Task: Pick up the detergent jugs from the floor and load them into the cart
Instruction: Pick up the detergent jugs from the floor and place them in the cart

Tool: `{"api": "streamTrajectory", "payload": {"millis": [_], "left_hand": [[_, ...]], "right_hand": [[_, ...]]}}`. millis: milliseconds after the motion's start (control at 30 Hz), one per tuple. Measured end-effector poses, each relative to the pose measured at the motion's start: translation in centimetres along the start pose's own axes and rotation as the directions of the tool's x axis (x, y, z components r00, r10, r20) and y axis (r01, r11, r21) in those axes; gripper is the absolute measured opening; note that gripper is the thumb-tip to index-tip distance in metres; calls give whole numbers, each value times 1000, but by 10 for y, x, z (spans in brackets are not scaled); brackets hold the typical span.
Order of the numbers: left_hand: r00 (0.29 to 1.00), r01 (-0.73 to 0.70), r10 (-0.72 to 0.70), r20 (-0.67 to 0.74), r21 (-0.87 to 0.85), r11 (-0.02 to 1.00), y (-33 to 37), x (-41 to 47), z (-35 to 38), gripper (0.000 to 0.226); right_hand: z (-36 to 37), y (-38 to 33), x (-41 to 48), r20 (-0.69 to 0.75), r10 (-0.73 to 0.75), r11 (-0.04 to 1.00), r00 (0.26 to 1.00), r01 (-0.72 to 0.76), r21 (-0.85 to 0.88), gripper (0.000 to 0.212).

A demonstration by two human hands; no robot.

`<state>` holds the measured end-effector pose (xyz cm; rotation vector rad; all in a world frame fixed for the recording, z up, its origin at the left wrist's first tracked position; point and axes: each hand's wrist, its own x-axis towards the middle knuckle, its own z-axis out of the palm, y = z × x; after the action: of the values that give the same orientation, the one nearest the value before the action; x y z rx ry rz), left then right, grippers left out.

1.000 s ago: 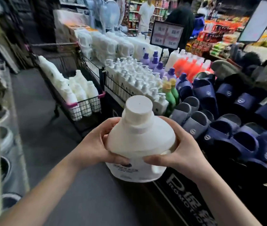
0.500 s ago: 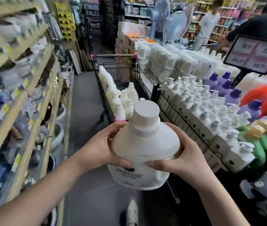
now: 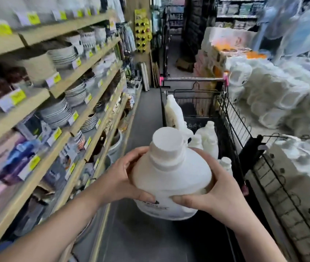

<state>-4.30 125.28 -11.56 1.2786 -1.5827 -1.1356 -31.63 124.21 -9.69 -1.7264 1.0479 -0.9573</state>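
Your left hand (image 3: 124, 178) and right hand (image 3: 213, 195) clamp the white detergent jug (image 3: 171, 176) at its shoulders, one each side; its bulk probably wants both; jug upright, cap up, off the floor. Cart (image 3: 192, 79) just beyond your hands, other jugs (image 3: 208, 138) standing inside; judged mid-carry. Dark label print (image 3: 155, 202) under your left thumb unreadable; yellow shelf tags (image 3: 19, 96) to the left likewise.

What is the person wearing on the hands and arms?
Both the left hand and right hand are bare: no gloves, rings, watch or bracelet show. The forearms are uncovered to the picture's edge, with no sleeve in view.
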Motion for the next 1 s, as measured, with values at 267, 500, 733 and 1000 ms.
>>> {"api": "streamTrajectory", "payload": {"millis": [267,500,733,1000], "left_hand": [[1000,9,-9,24,-5,1000,-59,129,-80,109],[976,-24,11,217,58,998,-121,270,-163,107],[882,-119,75,466,65,991,-119,421,-198,105],[727,-192,126,675,24,981,-90,561,-160,99]], "right_hand": [[28,40,148,-25,41,998,999,-43,-50,96],[78,74,266,-198,139,983,970,-159,-89,98],[91,77,353,-481,158,979,862,-201,-39,93],[36,97,409,-667,155,949,728,-297,-103,102]]}}
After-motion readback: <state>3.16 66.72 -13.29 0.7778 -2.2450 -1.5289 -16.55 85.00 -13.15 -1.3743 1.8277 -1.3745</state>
